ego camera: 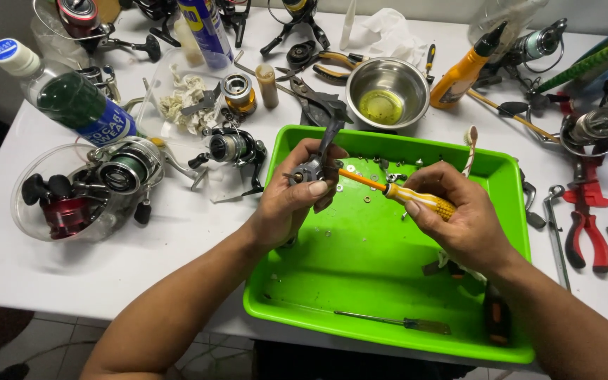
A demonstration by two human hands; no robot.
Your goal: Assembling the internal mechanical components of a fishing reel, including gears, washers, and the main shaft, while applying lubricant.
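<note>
Head view. Landmark: the green tray on the white table.

My left hand is over the tray's upper-left part, fingers wrapped tight around a dark grey reel body. The reel's stem sticks up past the tray's far rim. Thumb lies flat across the front of it.

My right hand hangs over the tray's middle right, closed around the yellow handle of a screwdriver. The orange shaft runs left and slightly up; its tip meets the reel body just beside my left thumb.

Inside the tray: small washers and screws scattered on the floor near the far rim, a second slim screwdriver lying along the near wall, and a dark-handled tool in the near-right corner. A toothbrush leans on the far-right rim.

Beyond the tray's far rim: a steel bowl with yellowish liquid, dark pliers just left of it, an orange bottle to its right.

Left of the tray: a black spinning reel, then a clear tub holding a red reel, and a green bottle lying tilted.

Right of the tray: a wrench and red-handled pliers.
</note>
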